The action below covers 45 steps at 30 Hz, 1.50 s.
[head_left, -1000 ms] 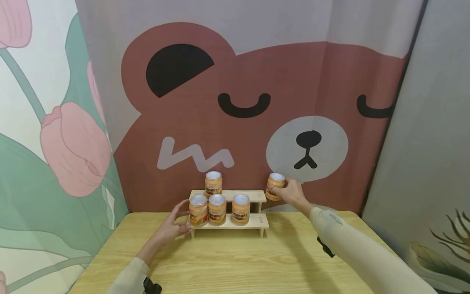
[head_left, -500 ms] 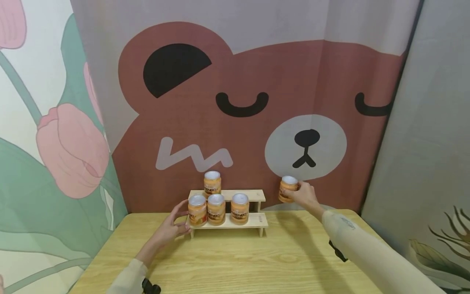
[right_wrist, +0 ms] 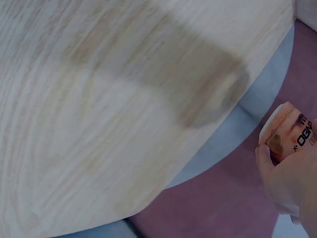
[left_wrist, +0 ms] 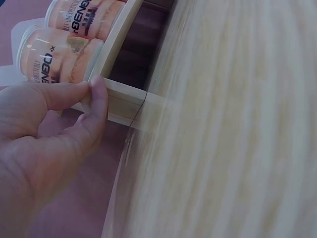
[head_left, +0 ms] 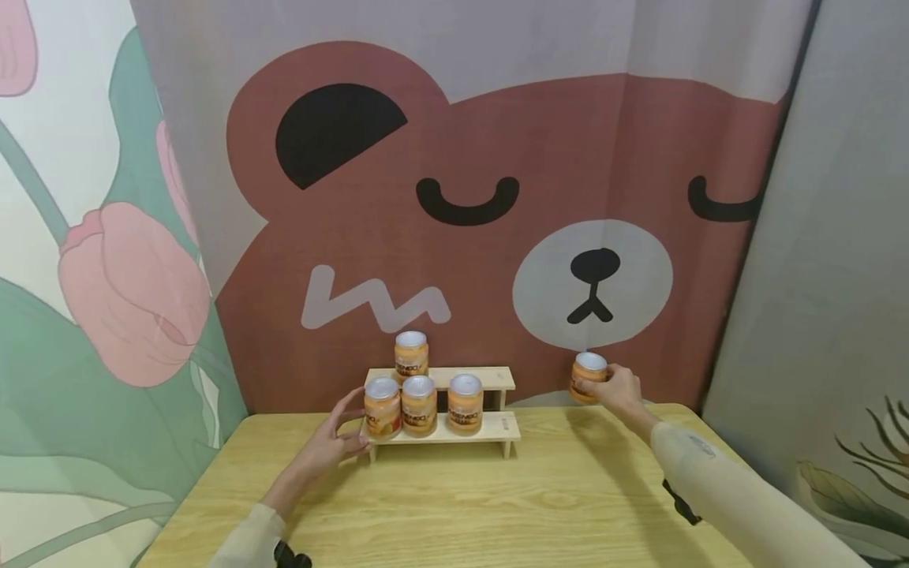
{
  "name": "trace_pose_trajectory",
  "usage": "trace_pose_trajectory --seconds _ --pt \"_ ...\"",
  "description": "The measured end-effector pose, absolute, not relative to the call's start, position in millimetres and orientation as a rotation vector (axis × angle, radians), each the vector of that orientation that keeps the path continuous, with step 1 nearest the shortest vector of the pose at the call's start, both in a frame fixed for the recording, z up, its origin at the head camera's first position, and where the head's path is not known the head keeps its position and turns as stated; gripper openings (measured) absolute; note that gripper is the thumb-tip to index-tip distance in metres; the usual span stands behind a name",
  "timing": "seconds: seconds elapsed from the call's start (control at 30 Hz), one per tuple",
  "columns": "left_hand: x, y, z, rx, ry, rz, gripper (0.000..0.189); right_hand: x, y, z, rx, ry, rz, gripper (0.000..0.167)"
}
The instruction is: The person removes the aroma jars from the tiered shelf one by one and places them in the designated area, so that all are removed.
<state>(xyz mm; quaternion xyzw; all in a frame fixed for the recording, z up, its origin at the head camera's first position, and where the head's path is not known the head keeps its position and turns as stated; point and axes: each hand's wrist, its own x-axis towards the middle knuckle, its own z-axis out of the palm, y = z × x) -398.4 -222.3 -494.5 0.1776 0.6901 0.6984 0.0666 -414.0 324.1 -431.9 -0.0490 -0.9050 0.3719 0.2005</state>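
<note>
A small orange can [head_left: 589, 379] with a silver lid is held upright in my right hand [head_left: 622, 393], above the table's back right part. The right wrist view shows the same can [right_wrist: 290, 130] with the thumb along its lower rim. My left hand [head_left: 328, 438] pinches the left front corner of a two-step wooden display stand [head_left: 497, 427]; in the left wrist view thumb and finger meet at the stand's edge [left_wrist: 124, 101]. Three like cans stand on the lower step: left can [head_left: 382, 409], middle can [head_left: 419, 405], right can [head_left: 465, 405]. One more can [head_left: 411, 355] stands on the upper step.
The stand rests on a light wooden table [head_left: 440, 505] near its back edge. Behind hangs a curtain [head_left: 483, 260] with a bear print. A gap lies between the middle and right cans, and bare upper step [head_left: 476, 379] shows right of the back can.
My right hand has moved the can away from the stand's right end, rightward and slightly down in the head view. The left hand and the other cans stay in place.
</note>
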Motion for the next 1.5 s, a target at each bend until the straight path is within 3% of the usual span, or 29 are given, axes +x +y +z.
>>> trace_pose_trajectory --seconds 0.77,1.5 --pt "-400.1 -218.5 -498.2 0.519 2.049 2.132 0.091 -410.0 390.9 -474.5 -0.42 -2.318 1.303 0.074" --pt "-399.1 -219.3 -501.2 0.475 2.114 2.134 0.09 -401.2 406.1 -487.4 -0.455 -2.334 1.212 0.073"
